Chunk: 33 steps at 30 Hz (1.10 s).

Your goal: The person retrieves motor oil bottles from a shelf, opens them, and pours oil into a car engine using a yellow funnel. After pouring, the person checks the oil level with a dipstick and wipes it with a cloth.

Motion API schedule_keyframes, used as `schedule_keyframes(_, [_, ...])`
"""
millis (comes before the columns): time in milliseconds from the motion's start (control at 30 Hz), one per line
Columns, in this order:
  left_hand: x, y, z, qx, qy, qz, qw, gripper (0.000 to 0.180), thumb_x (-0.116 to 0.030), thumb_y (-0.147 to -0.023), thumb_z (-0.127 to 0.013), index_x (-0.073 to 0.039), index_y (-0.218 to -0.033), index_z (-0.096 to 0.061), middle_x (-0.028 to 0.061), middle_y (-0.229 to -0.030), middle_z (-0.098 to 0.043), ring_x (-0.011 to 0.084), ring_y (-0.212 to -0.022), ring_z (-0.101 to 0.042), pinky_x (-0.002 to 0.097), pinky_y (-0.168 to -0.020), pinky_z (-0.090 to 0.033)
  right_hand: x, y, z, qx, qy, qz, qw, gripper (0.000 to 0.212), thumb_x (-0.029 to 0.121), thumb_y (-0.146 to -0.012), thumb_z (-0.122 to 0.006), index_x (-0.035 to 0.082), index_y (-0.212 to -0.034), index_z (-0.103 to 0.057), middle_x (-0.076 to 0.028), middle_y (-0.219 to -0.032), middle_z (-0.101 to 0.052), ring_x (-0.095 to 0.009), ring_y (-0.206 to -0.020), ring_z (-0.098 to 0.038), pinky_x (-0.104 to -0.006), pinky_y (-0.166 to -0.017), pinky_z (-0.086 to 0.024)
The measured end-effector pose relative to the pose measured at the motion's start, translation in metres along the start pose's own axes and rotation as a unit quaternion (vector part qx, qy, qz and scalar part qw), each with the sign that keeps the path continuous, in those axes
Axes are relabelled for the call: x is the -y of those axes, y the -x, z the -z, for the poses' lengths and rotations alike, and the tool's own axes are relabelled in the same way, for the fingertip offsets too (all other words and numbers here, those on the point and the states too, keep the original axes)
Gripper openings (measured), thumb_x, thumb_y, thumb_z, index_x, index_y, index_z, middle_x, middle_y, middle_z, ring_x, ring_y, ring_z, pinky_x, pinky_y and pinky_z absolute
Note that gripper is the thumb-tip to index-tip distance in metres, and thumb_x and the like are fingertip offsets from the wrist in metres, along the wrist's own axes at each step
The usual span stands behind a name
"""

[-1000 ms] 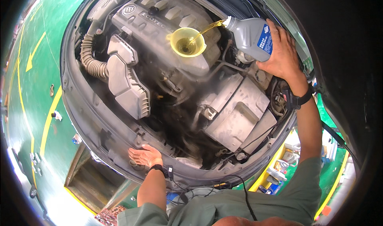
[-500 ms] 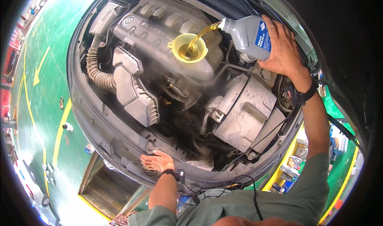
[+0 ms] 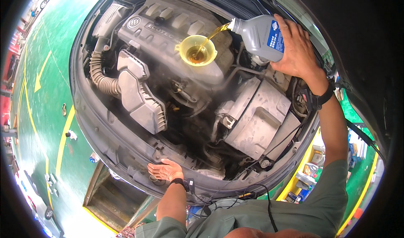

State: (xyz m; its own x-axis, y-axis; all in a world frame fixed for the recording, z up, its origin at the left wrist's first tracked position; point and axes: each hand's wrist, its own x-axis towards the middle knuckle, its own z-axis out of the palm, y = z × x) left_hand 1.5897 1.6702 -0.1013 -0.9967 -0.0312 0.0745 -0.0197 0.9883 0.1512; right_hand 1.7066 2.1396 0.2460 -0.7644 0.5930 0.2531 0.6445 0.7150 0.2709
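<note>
- Pouring continues, apparently slower: the oil stream [image 3: 217,31] into the yellow funnel [image 3: 184,53] is thinner than before.
- Right hand [image 3: 298,51] clamps the grey bottle [image 3: 257,35]; left hand [image 3: 167,170], apart, is empty.

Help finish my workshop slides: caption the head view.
Right hand holds a tilted bottle, amber liquid running into a funnel over the engine.

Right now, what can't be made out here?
- Head view: spout of the round yellow plastic funnel, hidden by its bowl.
- Head view: base of the grey plastic bottle, covered by the right hand.
- Head view: fill level of the bottle, behind opaque walls.
- Head view: pale car, cut off by the dark rim.
</note>
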Motion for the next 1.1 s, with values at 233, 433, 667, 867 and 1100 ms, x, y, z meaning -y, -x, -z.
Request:
schedule_keyframes(233, [0.002, -0.001, -0.002, 0.002, 0.003, 0.003, 1.0, 0.07, -0.031, -0.097, -0.05, 0.006, -0.151, -0.027, 0.0237, -0.156, -0.033, 0.0427, -0.145, -0.03, 0.055, -0.119, -0.024, 0.002, -0.001, -0.001, 0.01, 0.0, -0.003, 1.0, 0.119, 0.02, -0.057, -0.085, 0.013, -0.16, -0.025, -0.019, -0.144, -0.045, -0.04, -0.135, -0.045, -0.0511, -0.118, -0.035])
schedule_keyframes(433, [0.003, 0.0, -0.002, 0.003, 0.004, 0.008, 1.0, 0.071, -0.031, -0.097, -0.05, 0.006, -0.152, -0.026, 0.0241, -0.156, -0.032, 0.0429, -0.145, -0.029, 0.0552, -0.119, -0.024, 0.003, 0.0, -0.003, 0.002, -0.007, 0.002, 1.0, 0.118, 0.02, -0.057, -0.085, 0.013, -0.16, -0.026, -0.02, -0.144, -0.045, -0.041, -0.135, -0.046, -0.0519, -0.118, -0.035])
schedule_keyframes(667, [0.001, -0.001, -0.003, 0.006, 0.006, 0.009, 1.0, 0.071, -0.031, -0.097, -0.05, 0.006, -0.152, -0.026, 0.0245, -0.156, -0.032, 0.0432, -0.146, -0.029, 0.0555, -0.119, -0.023, 0.002, -0.001, -0.006, 0.006, -0.003, -0.002, 1.0, 0.119, 0.02, -0.057, -0.085, 0.014, -0.16, -0.026, -0.02, -0.144, -0.046, -0.041, -0.135, -0.047, -0.0517, -0.117, -0.036])
schedule_keyframes(867, [0.003, -0.001, -0.004, 0.008, 0.008, 0.01, 1.0, 0.071, -0.031, -0.096, -0.05, 0.006, -0.152, -0.026, 0.0249, -0.156, -0.031, 0.0435, -0.146, -0.028, 0.0557, -0.119, -0.023, -0.002, -0.002, -0.009, -0.014, 0.002, 0.009, 1.0, 0.119, 0.02, -0.057, -0.084, 0.014, -0.16, -0.025, -0.02, -0.144, -0.046, -0.041, -0.135, -0.046, -0.0518, -0.116, -0.036])
schedule_keyframes(1100, [0.002, -0.001, -0.002, 0.011, 0.01, 0.008, 1.0, 0.071, -0.031, -0.096, -0.05, 0.006, -0.152, -0.026, 0.0254, -0.157, -0.031, 0.0437, -0.146, -0.028, 0.0559, -0.119, -0.022, -0.004, -0.002, -0.006, -0.022, -0.001, 0.018, 1.0, 0.118, 0.019, -0.057, -0.083, 0.013, -0.16, -0.026, -0.02, -0.143, -0.047, -0.042, -0.133, -0.047, -0.0514, -0.116, -0.036])
